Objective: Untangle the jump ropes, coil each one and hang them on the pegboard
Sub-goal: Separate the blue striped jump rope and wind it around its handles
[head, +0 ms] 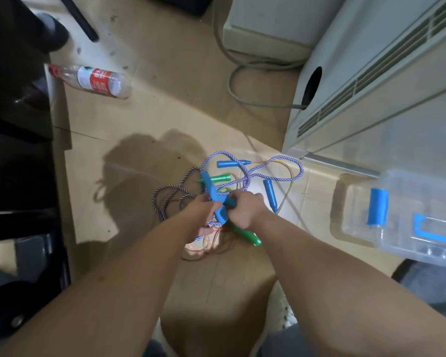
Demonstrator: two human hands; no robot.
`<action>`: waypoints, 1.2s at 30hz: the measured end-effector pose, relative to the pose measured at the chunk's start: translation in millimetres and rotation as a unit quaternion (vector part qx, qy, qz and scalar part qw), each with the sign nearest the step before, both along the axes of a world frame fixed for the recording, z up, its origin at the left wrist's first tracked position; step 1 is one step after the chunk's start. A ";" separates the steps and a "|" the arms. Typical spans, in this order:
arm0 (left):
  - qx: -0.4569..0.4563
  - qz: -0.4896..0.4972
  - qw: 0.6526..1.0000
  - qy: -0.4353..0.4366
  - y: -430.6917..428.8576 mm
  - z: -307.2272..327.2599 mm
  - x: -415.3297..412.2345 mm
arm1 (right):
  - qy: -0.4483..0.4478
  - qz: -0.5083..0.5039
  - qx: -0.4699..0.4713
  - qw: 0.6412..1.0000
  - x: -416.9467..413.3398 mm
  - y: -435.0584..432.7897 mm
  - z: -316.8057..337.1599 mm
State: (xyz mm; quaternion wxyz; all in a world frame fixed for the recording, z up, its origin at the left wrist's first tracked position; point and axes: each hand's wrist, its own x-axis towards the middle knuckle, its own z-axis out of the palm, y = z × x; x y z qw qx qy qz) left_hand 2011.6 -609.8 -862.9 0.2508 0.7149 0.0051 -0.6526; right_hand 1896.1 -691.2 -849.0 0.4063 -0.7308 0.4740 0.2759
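Left hand [200, 211] curls around a long blue handle [211, 191]. Right hand [242, 211] grips a second blue handle [231, 202] crossing it. The tangled jump ropes [245, 173] lie on the floor near the white air-conditioner unit [371, 99], to its left.

The left hand [200, 210] and the right hand [242, 211] meet over a tangle of jump ropes [180, 197] on the tan floor [165, 119], and they grip the crossed blue handles [214, 197] between them. A purple-and-white braided rope [276, 161] loops near a loose blue handle [270, 194] and a green handle [214, 179]. A plastic bottle [98, 79] lies on its side, well apart
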 end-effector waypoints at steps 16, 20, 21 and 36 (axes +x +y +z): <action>-0.134 0.064 0.989 -0.022 26.2 104.7 -5.4 | -0.228 -0.224 0.103 0.942 -2.4 16.8 99.8; -0.212 0.054 0.974 -0.056 34.7 151.2 0.3 | -0.206 -0.151 0.070 0.964 -12.4 25.1 136.5; -0.228 0.065 0.970 -0.050 36.6 161.5 0.5 | -0.215 -0.135 0.069 0.965 -15.2 28.6 148.3; -0.373 -0.008 0.922 -0.108 61.9 328.0 2.3 | -0.234 0.115 -0.230 0.938 -27.2 45.9 316.0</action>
